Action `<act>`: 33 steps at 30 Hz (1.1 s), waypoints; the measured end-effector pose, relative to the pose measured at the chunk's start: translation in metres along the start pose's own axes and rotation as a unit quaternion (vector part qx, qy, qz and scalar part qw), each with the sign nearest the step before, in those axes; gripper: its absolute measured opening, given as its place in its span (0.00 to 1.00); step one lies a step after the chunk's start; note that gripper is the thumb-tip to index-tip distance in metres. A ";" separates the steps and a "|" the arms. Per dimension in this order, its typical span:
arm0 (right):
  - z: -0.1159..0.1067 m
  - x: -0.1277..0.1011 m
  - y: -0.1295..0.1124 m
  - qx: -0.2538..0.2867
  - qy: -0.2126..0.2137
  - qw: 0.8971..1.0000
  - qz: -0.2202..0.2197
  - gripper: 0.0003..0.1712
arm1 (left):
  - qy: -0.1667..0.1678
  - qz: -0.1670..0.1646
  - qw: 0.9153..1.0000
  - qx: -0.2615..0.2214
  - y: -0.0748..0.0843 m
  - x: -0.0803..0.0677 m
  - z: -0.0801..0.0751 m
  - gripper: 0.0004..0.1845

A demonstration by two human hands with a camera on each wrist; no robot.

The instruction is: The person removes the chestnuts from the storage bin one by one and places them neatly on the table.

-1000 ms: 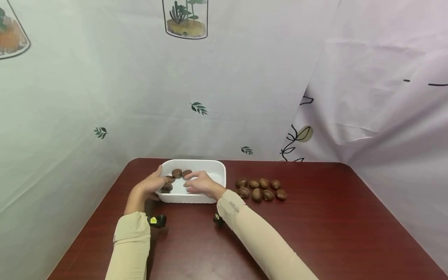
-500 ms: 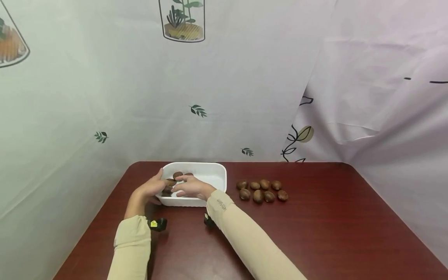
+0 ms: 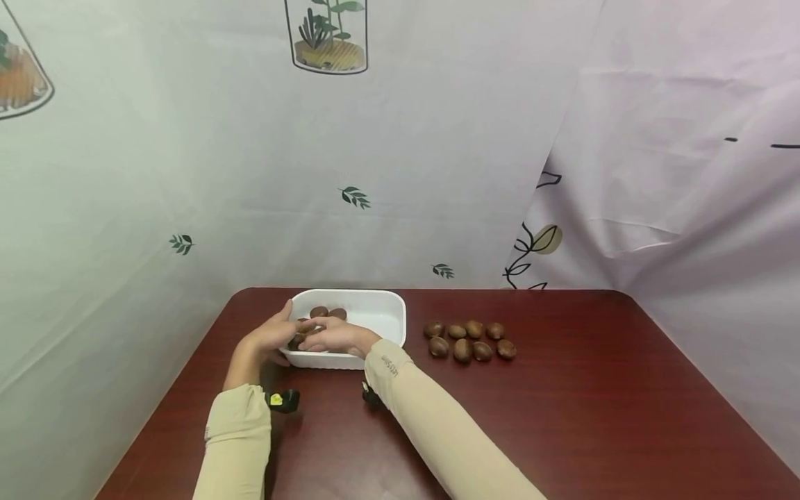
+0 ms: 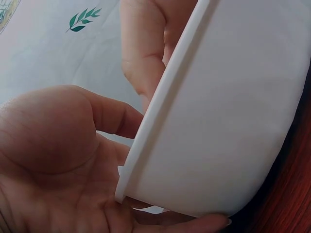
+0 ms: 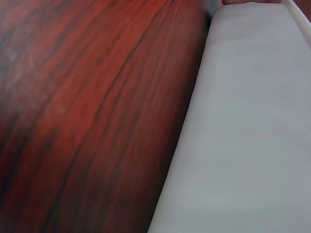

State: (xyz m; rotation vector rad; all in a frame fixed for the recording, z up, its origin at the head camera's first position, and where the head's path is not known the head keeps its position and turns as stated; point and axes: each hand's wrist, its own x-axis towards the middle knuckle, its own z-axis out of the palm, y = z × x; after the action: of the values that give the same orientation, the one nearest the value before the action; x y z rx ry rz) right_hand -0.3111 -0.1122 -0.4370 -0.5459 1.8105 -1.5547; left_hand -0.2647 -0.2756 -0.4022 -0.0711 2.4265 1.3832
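Note:
A white tray (image 3: 381,318) sits at the table's far left with several glossy brown chestnuts (image 3: 338,314) gathered in its left part. My left hand (image 3: 269,337) grips the tray's left end. In the left wrist view, its fingers (image 4: 194,224) lie under the tray's outer wall while the thumb reaches over the rim. My right hand (image 3: 337,336) dips into the tray from the right, fingertips among the chestnuts near the left hand. Brown shows between its index finger and thumb, but I cannot tell whether they pinch a chestnut. The right wrist view shows mainly the tray's wall (image 5: 243,121).
To the right of the tray, several more chestnuts (image 3: 462,351) lie in two rows on the dark red table (image 3: 594,389). A pale printed cloth (image 3: 406,173) hangs behind the table's far edge.
My right hand has moved left within the tray, toward the chestnuts by the left hand. The left hand keeps its grip on the tray. The chestnut rows on the table look unchanged.

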 end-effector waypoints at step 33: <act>0.003 0.000 0.002 -0.157 0.056 0.985 -0.039 0.21 | 0.002 -0.011 1.000 -0.024 -0.002 0.001 0.001 0.45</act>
State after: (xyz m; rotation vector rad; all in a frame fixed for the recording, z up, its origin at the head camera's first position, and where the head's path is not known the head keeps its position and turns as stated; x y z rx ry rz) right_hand -0.3091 -0.1139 -0.4388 -0.6941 2.1617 -1.3808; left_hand -0.2655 -0.2756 -0.4044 -0.1120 2.3898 1.4334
